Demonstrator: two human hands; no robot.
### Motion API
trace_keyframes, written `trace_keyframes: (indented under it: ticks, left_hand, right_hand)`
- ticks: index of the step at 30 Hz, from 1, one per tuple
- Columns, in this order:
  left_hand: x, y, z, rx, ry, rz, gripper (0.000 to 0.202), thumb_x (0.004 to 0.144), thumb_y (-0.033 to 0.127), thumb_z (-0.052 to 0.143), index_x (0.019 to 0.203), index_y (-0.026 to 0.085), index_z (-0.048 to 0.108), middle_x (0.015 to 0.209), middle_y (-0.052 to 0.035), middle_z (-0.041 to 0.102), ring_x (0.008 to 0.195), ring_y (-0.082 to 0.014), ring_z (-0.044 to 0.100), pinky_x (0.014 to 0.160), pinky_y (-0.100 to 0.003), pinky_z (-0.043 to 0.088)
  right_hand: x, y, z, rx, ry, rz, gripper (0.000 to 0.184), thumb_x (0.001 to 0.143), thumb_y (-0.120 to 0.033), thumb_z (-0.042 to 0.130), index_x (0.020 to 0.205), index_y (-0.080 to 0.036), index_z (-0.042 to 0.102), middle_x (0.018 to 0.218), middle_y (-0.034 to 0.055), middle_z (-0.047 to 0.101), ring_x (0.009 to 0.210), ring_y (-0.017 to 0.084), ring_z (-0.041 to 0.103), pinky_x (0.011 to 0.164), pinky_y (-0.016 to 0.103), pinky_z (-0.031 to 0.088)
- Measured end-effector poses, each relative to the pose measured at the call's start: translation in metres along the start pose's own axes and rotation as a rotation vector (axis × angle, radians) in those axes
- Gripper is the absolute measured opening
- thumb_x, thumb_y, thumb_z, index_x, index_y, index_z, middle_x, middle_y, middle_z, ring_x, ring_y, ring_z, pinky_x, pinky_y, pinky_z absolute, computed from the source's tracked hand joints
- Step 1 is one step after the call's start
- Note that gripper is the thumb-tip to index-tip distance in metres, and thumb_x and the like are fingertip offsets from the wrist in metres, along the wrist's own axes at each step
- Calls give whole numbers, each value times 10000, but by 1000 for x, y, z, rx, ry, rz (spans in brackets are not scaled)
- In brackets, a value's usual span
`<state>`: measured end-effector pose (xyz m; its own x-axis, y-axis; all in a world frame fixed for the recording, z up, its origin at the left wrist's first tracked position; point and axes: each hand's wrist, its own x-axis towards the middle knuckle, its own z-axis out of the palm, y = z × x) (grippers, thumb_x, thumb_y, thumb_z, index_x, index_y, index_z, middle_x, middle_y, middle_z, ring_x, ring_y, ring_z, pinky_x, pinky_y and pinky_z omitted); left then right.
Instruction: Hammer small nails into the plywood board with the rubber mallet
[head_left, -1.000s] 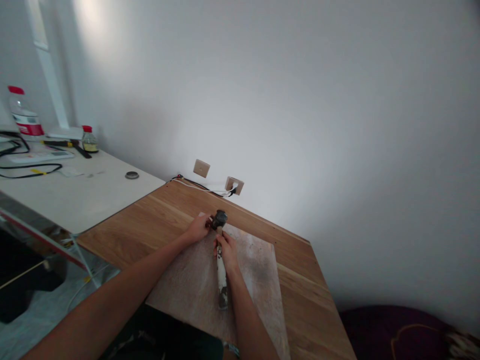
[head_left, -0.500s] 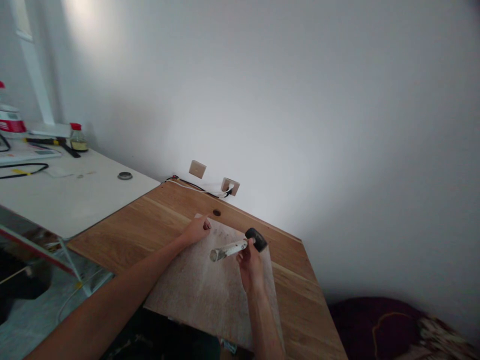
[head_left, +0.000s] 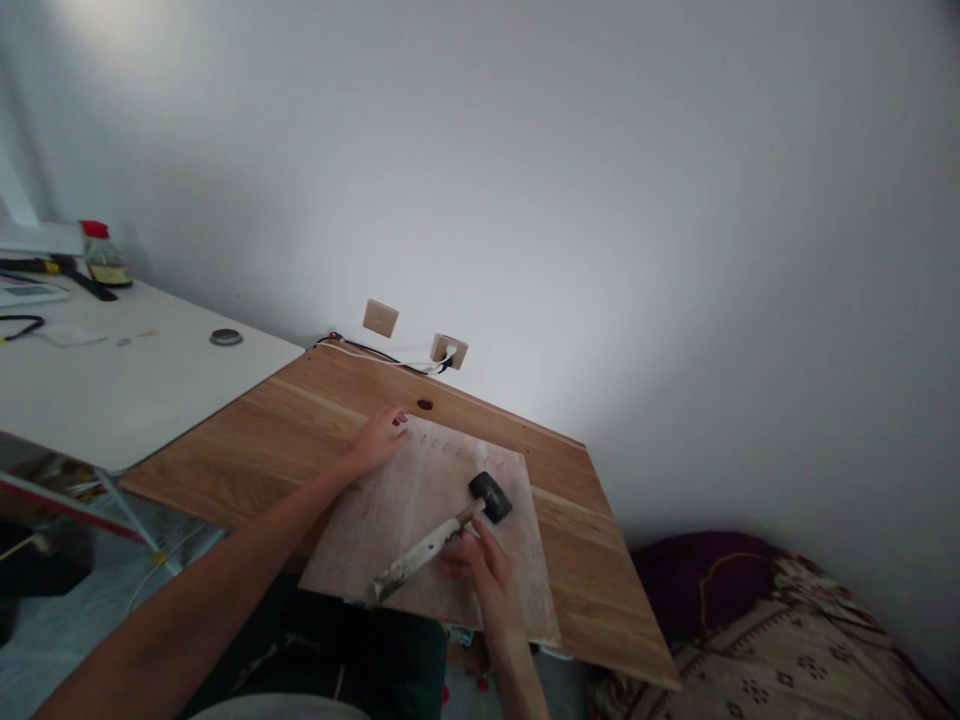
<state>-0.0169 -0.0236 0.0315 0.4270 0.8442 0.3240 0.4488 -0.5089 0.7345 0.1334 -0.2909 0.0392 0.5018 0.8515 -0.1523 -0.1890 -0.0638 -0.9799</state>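
Note:
A pale, worn wooden board (head_left: 427,480) lies on the brown wooden tabletop, its near edge reaching past the table's front edge. At its far left corner, my left hand (head_left: 379,440) has its fingers curled at the edge, touching it. A rubber mallet (head_left: 491,497) with a black head and paint-stained handle rests low over the board, handle slanting towards me and left. My right hand (head_left: 484,570) is closed at the handle just below the head; some fingers are hidden or blurred. Small dark marks run along the board's far edge.
Cables run along the wall to a socket (head_left: 450,351). A round hole (head_left: 425,405) pierces the wooden tabletop (head_left: 270,420). On the left, a white table (head_left: 172,380) carries a red-capped bottle (head_left: 107,260), a hammer-like tool and a grey disc (head_left: 226,337). Patterned fabric (head_left: 780,650) lies at right.
The mallet has come down and swung so its handle points towards me. My left hand's pointing finger has curled in. The board's far left corner appears nearer the hole. The view has shifted right.

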Motion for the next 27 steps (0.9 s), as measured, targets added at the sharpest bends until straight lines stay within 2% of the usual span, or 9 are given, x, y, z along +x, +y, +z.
trace_keyframes:
  ticks: [2, 5, 8, 11, 14, 19, 22, 27]
  left_hand:
    - [-20, 4, -16, 73, -10, 55, 307, 866, 184, 551, 1159, 171, 640, 1219, -129, 697, 1145, -264, 654, 1030, -410, 509]
    - [-61, 11, -42, 294, -67, 97, 305, 911, 235, 529, 1178, 160, 657, 1275, -153, 676, 1187, -304, 639, 1090, -464, 470]
    - [-103, 13, -59, 431, -97, 10, 397, 960, 342, 483, 1275, 148, 627, 1400, -182, 617, 1240, -353, 619, 1064, -519, 490]
    - [-131, 15, -61, 430, -137, -64, 473, 987, 399, 430, 1352, 143, 588, 1479, -186, 570, 1234, -342, 646, 1051, -508, 514]
    - [-142, 19, -55, 450, -209, 31, 459, 958, 419, 499, 1344, 198, 612, 1508, -149, 568, 1284, -336, 629, 1100, -506, 488]
    - [-141, 35, -44, 467, -313, 209, 457, 943, 429, 589, 1359, 241, 617, 1531, -132, 552, 1347, -327, 587, 1130, -498, 472]
    - [-137, 52, -25, 411, -361, 306, 452, 945, 444, 619, 1351, 245, 627, 1544, -138, 531, 1372, -335, 563, 1132, -497, 470]
    - [-130, 91, 26, 249, -467, 478, 449, 948, 443, 653, 1347, 240, 622, 1521, -159, 532, 1327, -318, 597, 1121, -463, 486]
  right_hand:
    - [-23, 2, -15, -132, 44, -138, 619, 785, -621, 794, 1259, -231, 717, 1259, 148, 742, 923, 302, 765, 742, 433, 654]
    - [-52, 12, -36, -348, 39, -232, 472, 922, -550, 680, 1311, -286, 705, 1343, 127, 707, 1077, 322, 738, 900, 480, 622]
    - [-66, 28, -51, -653, 97, -389, 423, 980, -481, 614, 1357, -300, 676, 1397, 112, 673, 1237, 339, 665, 1069, 543, 524]
    - [-66, 41, -59, -898, 117, -545, 443, 1026, -410, 547, 1448, -287, 599, 1489, 104, 606, 1428, 341, 506, 1167, 590, 417]
    - [-62, 47, -63, -1048, 120, -582, 437, 1039, -370, 537, 1468, -293, 572, 1484, 93, 614, 1435, 331, 500, 1154, 589, 423]
    - [-59, 48, -83, -1123, 219, -622, 362, 1057, -335, 507, 1387, -251, 630, 1405, 115, 670, 1359, 302, 579, 1112, 536, 466]
    - [-58, 49, -113, -1141, 311, -637, 352, 1063, -357, 489, 1349, -225, 647, 1368, 133, 687, 1341, 299, 591, 1100, 522, 478]
    - [-55, 46, -188, -1186, 387, -589, 417, 1072, -416, 430, 1367, -196, 625, 1398, 159, 666, 1371, 314, 568, 1134, 551, 454]
